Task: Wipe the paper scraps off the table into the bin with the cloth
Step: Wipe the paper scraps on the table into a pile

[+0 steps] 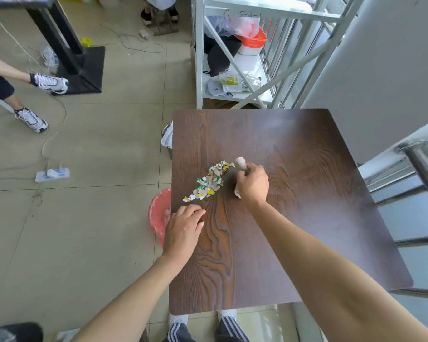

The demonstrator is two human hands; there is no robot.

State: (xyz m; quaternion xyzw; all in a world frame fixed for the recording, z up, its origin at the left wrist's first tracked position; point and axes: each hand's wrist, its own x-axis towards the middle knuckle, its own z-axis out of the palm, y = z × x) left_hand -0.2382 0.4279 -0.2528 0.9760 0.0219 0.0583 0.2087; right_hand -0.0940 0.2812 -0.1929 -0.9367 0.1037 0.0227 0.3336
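Note:
A heap of small coloured paper scraps (209, 181) lies in a diagonal band on the dark wooden table (294, 218), left of centre. My right hand (252, 185) is closed around a bunched beige cloth (240, 162), just right of the scraps; cloth ends stick out above and below the fist. My left hand (183, 228) rests flat, palm down, on the table's left edge, below the scraps, holding nothing. A red bin (157, 215) stands on the floor against the table's left side, partly hidden by the tabletop and my left hand.
A white metal shelf (232, 70) with bags stands behind the table. A steel railing (420, 164) runs on the right. On the floor to the left are a power strip (52, 174) with cables, a black stand base (84, 70), and another person's legs (22, 95).

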